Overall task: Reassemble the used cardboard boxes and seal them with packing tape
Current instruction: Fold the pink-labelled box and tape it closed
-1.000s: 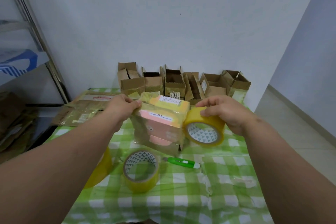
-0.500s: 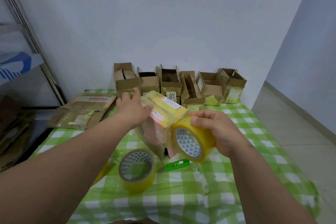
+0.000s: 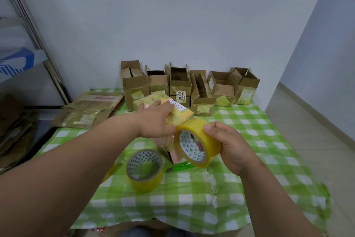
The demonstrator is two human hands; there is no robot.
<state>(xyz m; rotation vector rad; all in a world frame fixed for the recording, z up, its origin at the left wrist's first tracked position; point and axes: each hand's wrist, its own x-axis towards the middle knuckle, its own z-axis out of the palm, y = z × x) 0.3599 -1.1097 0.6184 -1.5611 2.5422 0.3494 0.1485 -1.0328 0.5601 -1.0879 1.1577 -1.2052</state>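
Now the box [image 3: 178, 110] is pressed under the flat, spread left hand [image 3: 155, 121], while the tape roll [image 3: 196, 146], touching it, is gripped by the right hand [image 3: 228, 144].

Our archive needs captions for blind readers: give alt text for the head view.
A person's left hand presses flat on a tape-covered box while the right hand grips a yellow tape roll against it, above a green checked tablecloth. Open cardboard boxes line the wall.
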